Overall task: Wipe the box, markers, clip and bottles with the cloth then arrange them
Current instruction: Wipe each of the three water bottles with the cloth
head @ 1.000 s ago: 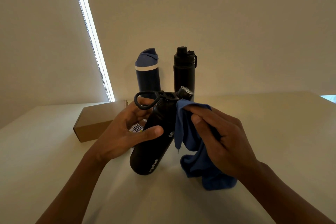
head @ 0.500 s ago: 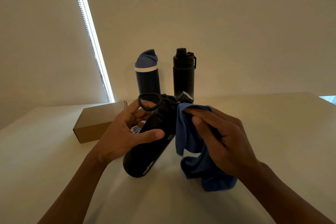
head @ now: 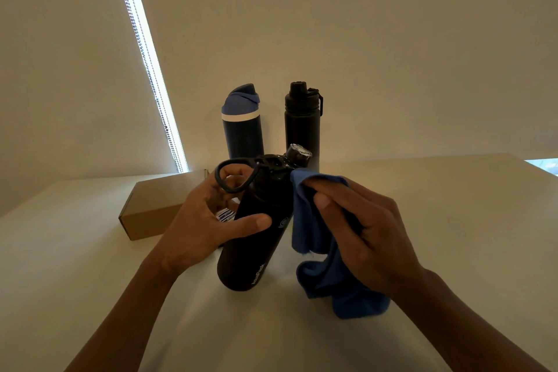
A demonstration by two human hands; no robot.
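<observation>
A person's left hand (head: pixel 208 220) grips a tilted black bottle (head: pixel 256 229) above the tabletop (head: pixel 453 220), steadying it while the right hand (head: pixel 362 229) pinches a blue cloth (head: pixel 311 220) against its neck. Behind stand two more bottles (head: pixel 243 130), a cardboard box (head: pixel 151 208) at left.

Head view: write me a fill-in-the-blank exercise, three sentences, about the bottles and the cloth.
1. The left hand grips the tilted black bottle, while the right hand holds the ____ cloth.
2. The number of bottles standing upright by the wall is ____.
3. The cardboard box lies to the ____ of the tilted black bottle.

Missing words: blue; two; left
</observation>
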